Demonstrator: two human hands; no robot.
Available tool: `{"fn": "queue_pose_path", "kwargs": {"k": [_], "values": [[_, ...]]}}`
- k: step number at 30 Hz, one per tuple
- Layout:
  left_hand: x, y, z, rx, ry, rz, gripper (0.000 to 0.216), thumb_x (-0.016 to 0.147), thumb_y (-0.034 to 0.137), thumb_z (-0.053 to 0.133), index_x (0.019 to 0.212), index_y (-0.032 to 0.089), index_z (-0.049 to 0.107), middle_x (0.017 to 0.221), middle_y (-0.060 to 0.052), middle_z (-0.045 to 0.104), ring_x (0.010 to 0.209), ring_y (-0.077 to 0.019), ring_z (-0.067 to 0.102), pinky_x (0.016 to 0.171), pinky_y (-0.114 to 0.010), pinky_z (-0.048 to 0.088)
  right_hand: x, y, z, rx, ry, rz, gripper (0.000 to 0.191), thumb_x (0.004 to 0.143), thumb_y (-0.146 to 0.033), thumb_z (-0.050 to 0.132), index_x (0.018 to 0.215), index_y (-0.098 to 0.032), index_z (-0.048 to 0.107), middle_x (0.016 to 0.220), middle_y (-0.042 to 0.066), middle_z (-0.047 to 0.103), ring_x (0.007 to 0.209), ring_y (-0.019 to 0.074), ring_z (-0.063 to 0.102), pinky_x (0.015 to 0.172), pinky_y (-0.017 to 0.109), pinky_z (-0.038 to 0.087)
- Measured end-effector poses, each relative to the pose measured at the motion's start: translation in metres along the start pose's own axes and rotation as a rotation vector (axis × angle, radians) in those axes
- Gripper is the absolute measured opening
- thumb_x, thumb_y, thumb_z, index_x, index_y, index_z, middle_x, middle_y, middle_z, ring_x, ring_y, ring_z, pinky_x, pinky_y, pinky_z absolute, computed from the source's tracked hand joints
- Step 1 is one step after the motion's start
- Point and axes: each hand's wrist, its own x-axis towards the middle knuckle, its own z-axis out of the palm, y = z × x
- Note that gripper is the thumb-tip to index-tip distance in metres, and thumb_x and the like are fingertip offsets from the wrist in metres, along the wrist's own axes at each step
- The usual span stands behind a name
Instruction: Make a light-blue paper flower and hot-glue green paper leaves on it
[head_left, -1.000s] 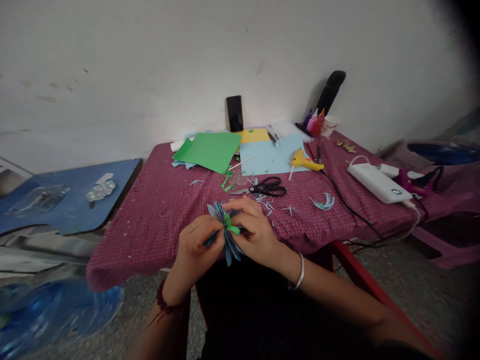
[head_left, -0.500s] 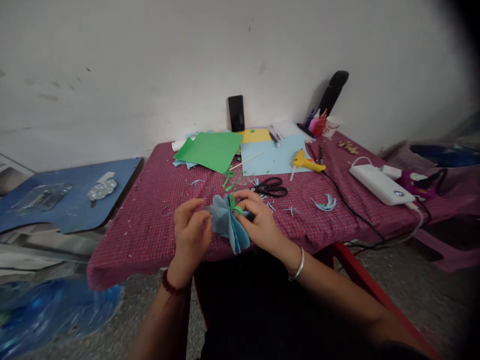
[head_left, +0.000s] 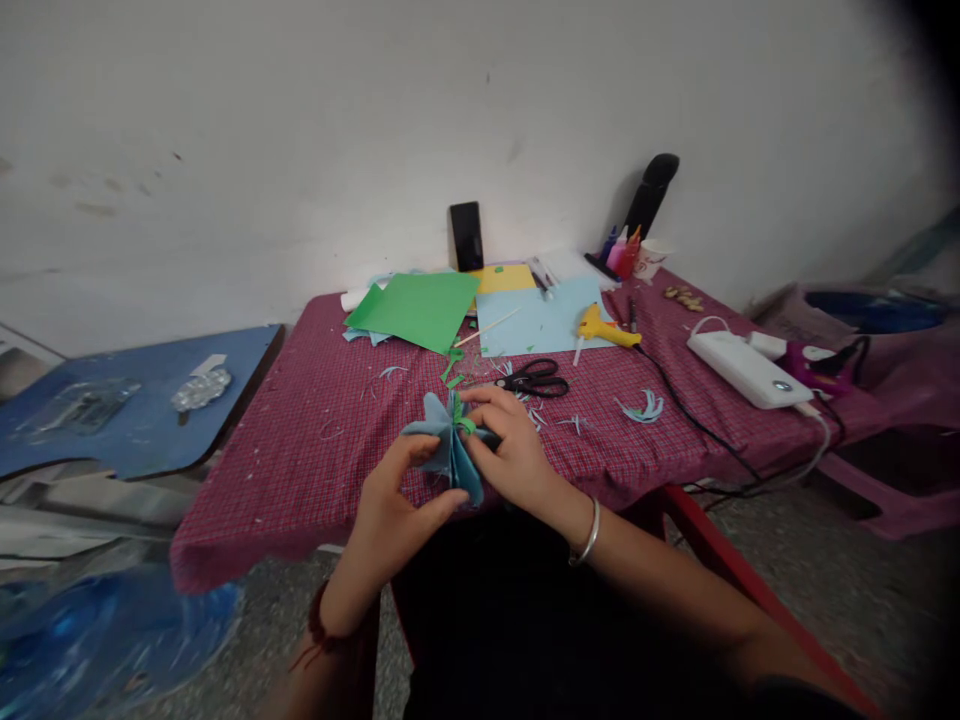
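Note:
A light blue paper flower (head_left: 425,417) with several folded petals stands at the front edge of the table, between my two hands. Curled green paper strips (head_left: 466,427) stick out at its centre. My right hand (head_left: 511,447) grips the flower and its green strip from the right, fingers bent over the top. From the left, my left hand (head_left: 395,517) holds the petals, index finger on the left side and thumb along the bottom. Black-handled scissors (head_left: 538,379) lie just behind my right hand.
Behind lie green paper (head_left: 416,308), light blue paper (head_left: 544,320), a thin stick (head_left: 491,326) and a yellow glue gun (head_left: 604,328) with its cord. A white power bank (head_left: 748,368) is at the right. Paper scraps (head_left: 641,407) litter the red checked cloth (head_left: 277,430).
My left hand has moved down and right onto the petals, its thumb now under the flower. My right hand keeps its grip. The view has shifted slightly.

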Motion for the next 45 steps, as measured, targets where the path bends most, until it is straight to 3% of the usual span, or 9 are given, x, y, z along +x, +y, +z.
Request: {"fn": "queue_pose_path", "kwargs": {"k": [7,14,23,26,31,37,40,43,45], "values": [[0.001,-0.011,-0.006,-0.007,-0.068,0.048,0.040,0.072,0.022,0.079,0.107,0.023,0.060,0.100,-0.003,0.068,0.092,-0.0199,0.067,0.084,-0.036,0.056,0.001,0.001,0.000,0.026,-0.006,0.017,0.013,0.083,-0.010,0.060,0.078,-0.022,0.060,0.112,0.007,0.066,0.107,0.0241,0.059,0.096,0.045,0.044],[-0.007,-0.013,-0.002,0.093,-0.138,0.078,0.068,0.066,0.023,0.083,0.125,0.023,0.049,0.119,-0.009,0.061,0.109,-0.0260,0.061,0.096,-0.047,0.051,0.003,0.000,-0.001,0.022,-0.014,0.032,0.013,0.084,-0.012,0.060,0.076,-0.022,0.060,0.110,0.008,0.066,0.105,0.0250,0.060,0.093,0.045,0.045],[-0.002,-0.011,-0.013,0.044,-0.227,0.088,0.049,0.078,0.013,0.065,0.124,0.024,0.053,0.118,-0.006,0.064,0.108,-0.0206,0.063,0.096,-0.038,0.051,0.003,0.001,0.000,0.017,-0.009,0.033,0.013,0.083,-0.011,0.059,0.075,-0.022,0.058,0.110,0.008,0.066,0.106,0.0247,0.060,0.093,0.045,0.045],[0.001,-0.008,-0.014,0.058,-0.162,0.073,0.037,0.083,0.009,0.053,0.117,0.023,0.059,0.109,-0.004,0.069,0.098,-0.0165,0.067,0.089,-0.031,0.052,0.003,-0.001,0.000,0.017,-0.012,0.013,0.013,0.083,-0.012,0.059,0.075,-0.022,0.059,0.110,0.008,0.066,0.105,0.0245,0.060,0.093,0.045,0.045],[0.007,0.000,-0.004,0.144,0.027,0.028,0.012,0.087,0.017,0.058,0.091,0.020,0.068,0.083,0.001,0.071,0.073,-0.0124,0.065,0.069,-0.023,0.049,0.001,-0.007,0.001,0.004,-0.056,-0.062,0.013,0.083,-0.010,0.059,0.079,-0.023,0.059,0.111,0.007,0.067,0.105,0.0242,0.060,0.094,0.046,0.044],[0.006,0.006,0.000,0.231,0.137,0.087,0.012,0.085,0.016,0.059,0.076,0.018,0.066,0.068,0.003,0.065,0.060,-0.0099,0.059,0.060,-0.021,0.043,-0.003,0.004,0.006,0.017,0.074,-0.070,0.019,0.082,-0.008,0.056,0.092,-0.024,0.056,0.128,0.009,0.055,0.119,0.0247,0.053,0.099,0.048,0.043],[0.005,0.006,0.002,0.262,0.164,0.073,0.013,0.085,0.016,0.058,0.075,0.019,0.066,0.066,0.003,0.064,0.058,-0.0100,0.058,0.059,-0.022,0.042,-0.008,0.005,0.003,0.032,-0.027,-0.084,0.017,0.085,-0.008,0.051,0.084,-0.023,0.059,0.136,0.009,0.050,0.126,0.0257,0.049,0.103,0.049,0.040],[0.004,0.006,0.005,0.276,0.170,0.041,0.011,0.085,0.016,0.060,0.077,0.019,0.066,0.069,0.002,0.066,0.060,-0.0108,0.060,0.059,-0.022,0.043,-0.013,-0.001,-0.003,0.126,-0.152,-0.052,0.014,0.091,-0.024,0.053,0.100,-0.023,0.063,0.138,0.013,0.049,0.131,0.0284,0.046,0.105,0.051,0.038],[0.004,0.004,0.006,0.262,0.166,0.028,0.007,0.085,0.018,0.061,0.079,0.020,0.066,0.071,0.002,0.068,0.062,-0.0115,0.062,0.061,-0.023,0.044,-0.014,-0.005,-0.008,0.164,-0.190,-0.039,0.025,0.090,-0.038,0.059,0.109,-0.022,0.062,0.139,0.015,0.049,0.132,0.0308,0.044,0.106,0.054,0.037]]}}
